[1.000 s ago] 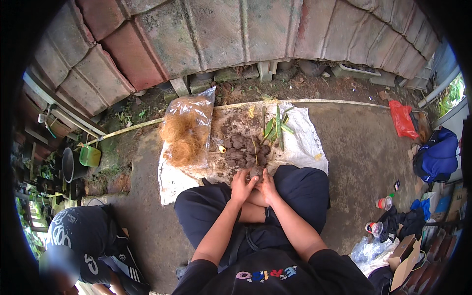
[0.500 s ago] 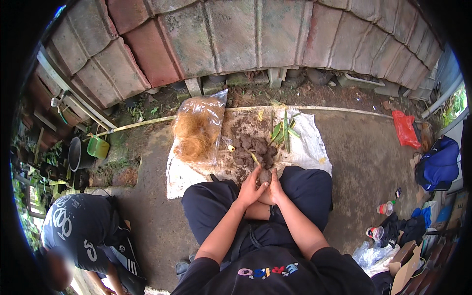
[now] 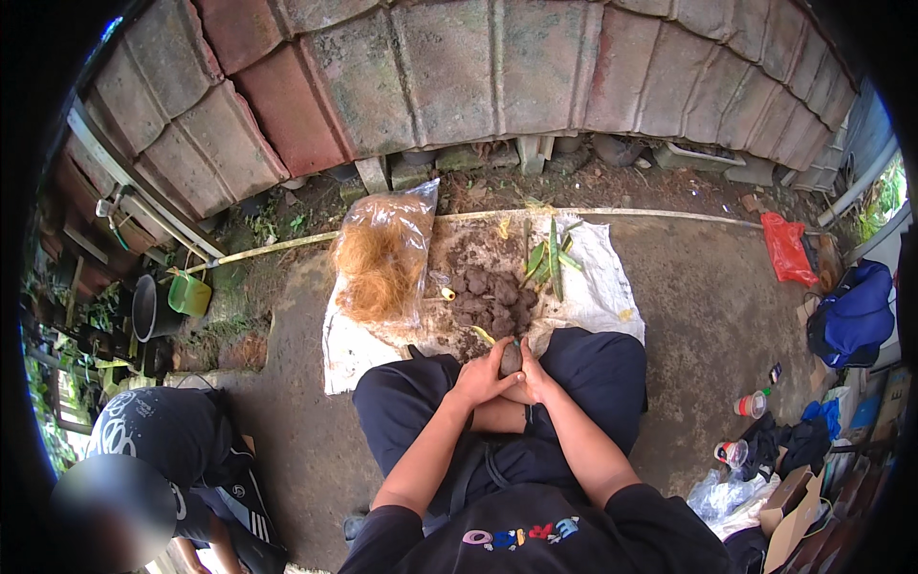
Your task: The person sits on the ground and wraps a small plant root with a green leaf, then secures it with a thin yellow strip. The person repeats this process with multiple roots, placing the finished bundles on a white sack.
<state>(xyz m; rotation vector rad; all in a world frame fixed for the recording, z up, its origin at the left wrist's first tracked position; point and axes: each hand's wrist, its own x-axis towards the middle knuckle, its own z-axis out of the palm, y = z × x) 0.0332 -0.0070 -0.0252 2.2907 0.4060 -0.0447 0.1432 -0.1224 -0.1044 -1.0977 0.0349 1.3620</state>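
Between my cupped palms, close in front of my crossed legs, sits a rounded ball of dark soil [image 3: 512, 360]. My left hand [image 3: 480, 379] wraps it from the left, and my right hand [image 3: 538, 375] presses against its right side. A yellow-green leaf piece [image 3: 483, 335] sticks out beside my left fingertips; whether it is joined to the ball I cannot tell. Just beyond my hands lies a heap of clumpy dark soil [image 3: 492, 301] on a white sack [image 3: 598, 287]. Cut green leaves [image 3: 555, 260] rest to the right of the heap.
Brown fibre in a clear plastic bag [image 3: 378, 258] lies on the sack's left. A small yellowish roll [image 3: 448, 294] is next to the soil. Roof tiles [image 3: 440, 77] overhang the far side. Another person [image 3: 172, 440] bends over at lower left. A red plastic bag [image 3: 788, 249] lies far right.
The soil ball has turned in my hands and shows more of its top. The leaf piece, upright before, now leans left and lower. The person at left has shifted.
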